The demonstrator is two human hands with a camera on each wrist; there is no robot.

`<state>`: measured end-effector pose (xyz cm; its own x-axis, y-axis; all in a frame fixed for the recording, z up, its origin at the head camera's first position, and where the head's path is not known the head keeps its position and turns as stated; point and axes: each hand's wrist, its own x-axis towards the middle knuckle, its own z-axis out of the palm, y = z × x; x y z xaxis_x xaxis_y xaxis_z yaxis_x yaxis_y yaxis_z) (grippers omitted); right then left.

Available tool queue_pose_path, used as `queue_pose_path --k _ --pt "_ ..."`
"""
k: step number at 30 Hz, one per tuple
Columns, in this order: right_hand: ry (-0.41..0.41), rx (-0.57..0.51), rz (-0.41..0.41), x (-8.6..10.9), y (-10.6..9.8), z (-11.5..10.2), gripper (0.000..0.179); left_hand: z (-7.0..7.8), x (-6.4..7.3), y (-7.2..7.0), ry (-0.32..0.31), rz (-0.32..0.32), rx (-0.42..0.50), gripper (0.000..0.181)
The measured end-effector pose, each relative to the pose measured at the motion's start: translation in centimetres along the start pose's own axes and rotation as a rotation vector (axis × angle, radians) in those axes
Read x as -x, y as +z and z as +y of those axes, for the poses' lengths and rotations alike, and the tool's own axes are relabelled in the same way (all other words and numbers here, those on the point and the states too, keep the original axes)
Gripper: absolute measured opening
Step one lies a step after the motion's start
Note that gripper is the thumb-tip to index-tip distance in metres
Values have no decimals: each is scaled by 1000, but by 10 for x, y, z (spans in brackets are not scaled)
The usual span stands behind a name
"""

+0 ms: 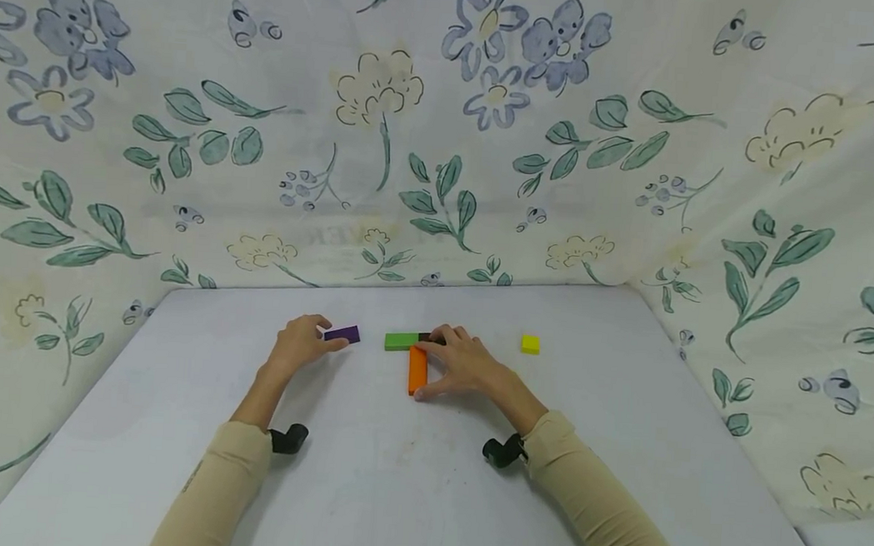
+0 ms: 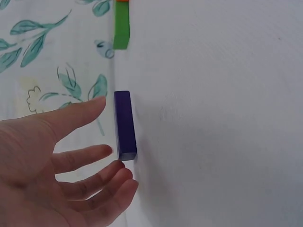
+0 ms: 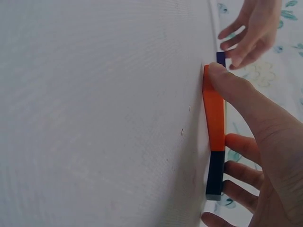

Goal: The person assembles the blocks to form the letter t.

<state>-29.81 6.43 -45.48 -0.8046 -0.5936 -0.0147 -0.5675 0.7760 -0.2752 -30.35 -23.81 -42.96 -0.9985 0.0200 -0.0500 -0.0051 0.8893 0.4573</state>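
Note:
A purple block (image 1: pixel 342 334) lies on the white table (image 1: pixel 394 487), left of centre. Around its left end is my left hand (image 1: pixel 303 342), fingers spread; the left wrist view shows a small gap between thumb and block. My right hand (image 1: pixel 465 362) holds an orange block (image 1: pixel 418 370) between thumb and index finger, its thumb (image 3: pixel 218 71) at one end. Behind the orange block, a green block (image 1: pixel 401 342) and a black block (image 3: pixel 216 175) lie in a row. In the head view, the right fingers partly cover the black block.
A small yellow block (image 1: pixel 530 345) sits on the table to the right of the right hand. Floral cloth (image 1: pixel 445 140) rises behind the table's back edge and along its sides. Black cameras (image 1: pixel 290 438) are strapped at both wrists.

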Motion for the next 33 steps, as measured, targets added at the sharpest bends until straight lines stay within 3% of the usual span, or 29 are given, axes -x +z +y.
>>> queue_pose_path --k 8,15,18,24,33 --pt "-3 -5 -5 0 2 1 89 5 -9 7 -9 -36 25 66" --pt "1 7 -7 -1 3 1 90 11 -13 12 -121 -17 -29 83" --pt "10 8 -12 -1 3 1 90 12 -14 14 -151 -2 -56 82" --pt "12 6 -9 0 2 1 90 13 -15 14 -141 -3 -26 72" --pt "20 10 -9 -1 2 0 89 9 -13 13 -141 -2 11 77"
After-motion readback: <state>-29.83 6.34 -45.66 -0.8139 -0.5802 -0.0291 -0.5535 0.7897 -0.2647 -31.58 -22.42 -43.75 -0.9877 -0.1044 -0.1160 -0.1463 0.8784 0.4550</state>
